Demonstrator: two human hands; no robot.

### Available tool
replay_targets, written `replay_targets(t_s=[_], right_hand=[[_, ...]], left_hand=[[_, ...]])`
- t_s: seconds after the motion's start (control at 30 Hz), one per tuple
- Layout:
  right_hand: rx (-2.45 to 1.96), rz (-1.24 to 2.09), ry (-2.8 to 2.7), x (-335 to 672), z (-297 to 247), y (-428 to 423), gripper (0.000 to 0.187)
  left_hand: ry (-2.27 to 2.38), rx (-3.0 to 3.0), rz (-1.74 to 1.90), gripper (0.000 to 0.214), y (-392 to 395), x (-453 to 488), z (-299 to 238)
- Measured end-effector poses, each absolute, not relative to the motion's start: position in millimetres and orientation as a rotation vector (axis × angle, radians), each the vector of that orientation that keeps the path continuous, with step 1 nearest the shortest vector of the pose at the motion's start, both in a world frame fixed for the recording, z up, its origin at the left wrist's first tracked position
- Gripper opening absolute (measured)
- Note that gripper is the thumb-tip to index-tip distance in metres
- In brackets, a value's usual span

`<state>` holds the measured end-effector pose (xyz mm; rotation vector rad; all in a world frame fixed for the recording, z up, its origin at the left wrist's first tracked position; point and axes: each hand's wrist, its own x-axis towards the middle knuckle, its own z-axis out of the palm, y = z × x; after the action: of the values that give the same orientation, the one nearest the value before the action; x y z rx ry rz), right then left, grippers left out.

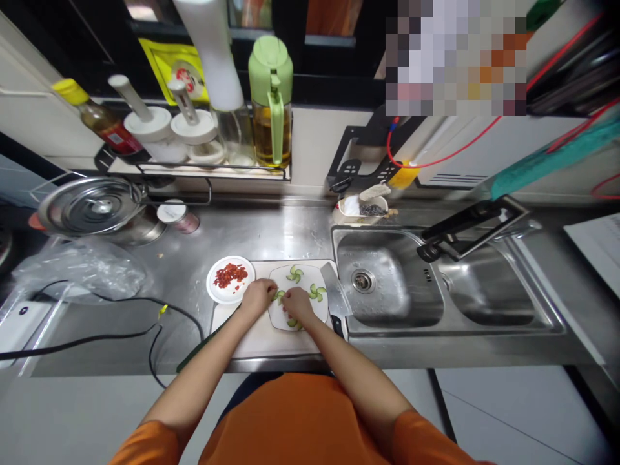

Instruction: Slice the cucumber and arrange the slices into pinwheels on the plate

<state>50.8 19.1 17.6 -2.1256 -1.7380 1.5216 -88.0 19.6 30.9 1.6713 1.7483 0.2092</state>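
A white squarish plate [314, 310] lies on the pale cutting board [271, 345], with green cucumber slices [294, 274] fanned out in pinwheel groups near its edges. Over the plate's left side, my right hand [298, 303] is closed, its fingertips at a small group of cucumber slices. My left hand [259, 297] is closed at the plate's left rim, close to the same slices; what its fingers hold is hidden. Left of it is a round white plate [211, 289] of chopped red pieces [230, 276]. A cleaver [336, 290] rests on the board's right side.
Right of the board is a double steel sink [392, 284] with a black faucet [455, 232]. On the left are a lidded pot [97, 206], a plastic bag [82, 268] and black cables [184, 310]. Condiment containers and an oil bottle [271, 103] stand on the rack behind.
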Motion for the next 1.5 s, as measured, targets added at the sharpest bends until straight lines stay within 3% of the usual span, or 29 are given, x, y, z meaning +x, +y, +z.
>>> replay_targets(t_s=[0.33, 1.0, 1.5], right_hand=[[-2.211, 1.200, -2.049, 45, 27, 17, 0.019], [-2.182, 1.083, -2.261, 44, 30, 11, 0.024], [-2.088, 1.096, -2.340, 57, 44, 6, 0.020]], left_hand=[[1.744, 1.772, 0.203, 0.018, 17, -85, 31], [1.750, 1.886, 0.143, 0.022, 14, -85, 28], [1.771, 1.817, 0.547, 0.021, 14, -114, 32]])
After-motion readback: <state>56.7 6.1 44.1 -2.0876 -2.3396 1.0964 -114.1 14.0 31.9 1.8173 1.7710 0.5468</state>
